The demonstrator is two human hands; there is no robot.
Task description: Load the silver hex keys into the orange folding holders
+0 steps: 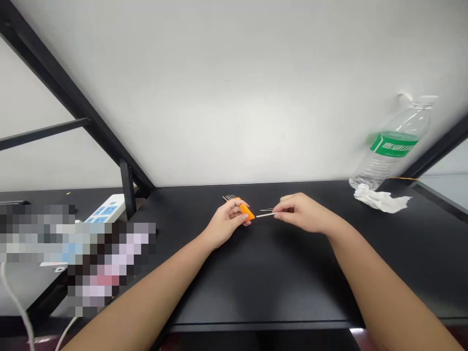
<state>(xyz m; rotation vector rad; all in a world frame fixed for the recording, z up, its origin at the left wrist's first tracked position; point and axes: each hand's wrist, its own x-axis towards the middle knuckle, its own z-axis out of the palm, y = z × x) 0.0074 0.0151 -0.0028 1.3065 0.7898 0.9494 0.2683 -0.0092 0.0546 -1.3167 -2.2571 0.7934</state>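
Strip [263,215], perhaps metal, in right grip [300,212].

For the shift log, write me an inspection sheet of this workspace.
Surface: black tabletop, dull sheen.
Handled things: orange holder; thin metal rod; grey metal rods beyond the holder; slim metal piece beyond the rod.
Clutter: green-labelled plastic bottle; crumpled white tissue before its base.
Hands: left hand grips the holder; right hand pinches the rod.
Cables: white cable and thinner white cable, lower left; orange wire behind the tissue.
Surroundings: white wall, black frame, power strip at left.
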